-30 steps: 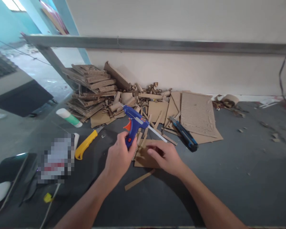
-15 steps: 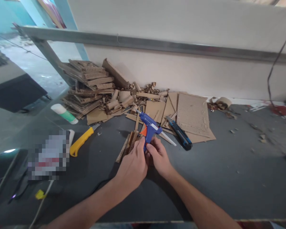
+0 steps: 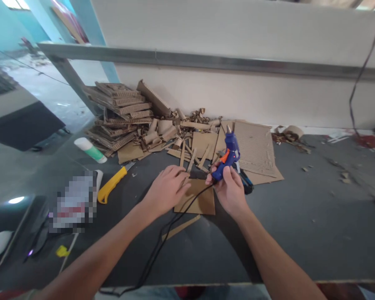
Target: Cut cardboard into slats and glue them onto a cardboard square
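My right hand (image 3: 233, 191) grips the handle of a blue hot glue gun (image 3: 233, 146) with an orange trigger, its nozzle pointing up and away. A black cord (image 3: 175, 223) runs from the handle down across the table. My left hand (image 3: 167, 189) hovers low at the left edge of a brown cardboard square (image 3: 203, 202), fingers apart and slightly bent. Its fingertips are close to narrow cardboard strips (image 3: 192, 160); whether they touch is unclear. A thin cardboard strip (image 3: 181, 228) lies just in front of the square.
A blue-black utility knife (image 3: 246, 182) lies partly behind my right hand. To the left are a yellow-handled knife (image 3: 112, 185), a white-green tube (image 3: 90, 150) and a blurred-out package (image 3: 73, 202). Stacked cardboard panels (image 3: 121, 110), scraps and a corrugated sheet (image 3: 254, 146) sit along the wall.
Both hands were together on the glue gun. The left has let go and moved left; the right has carried the gun to the right and turned it upward, exposing the cardboard square.
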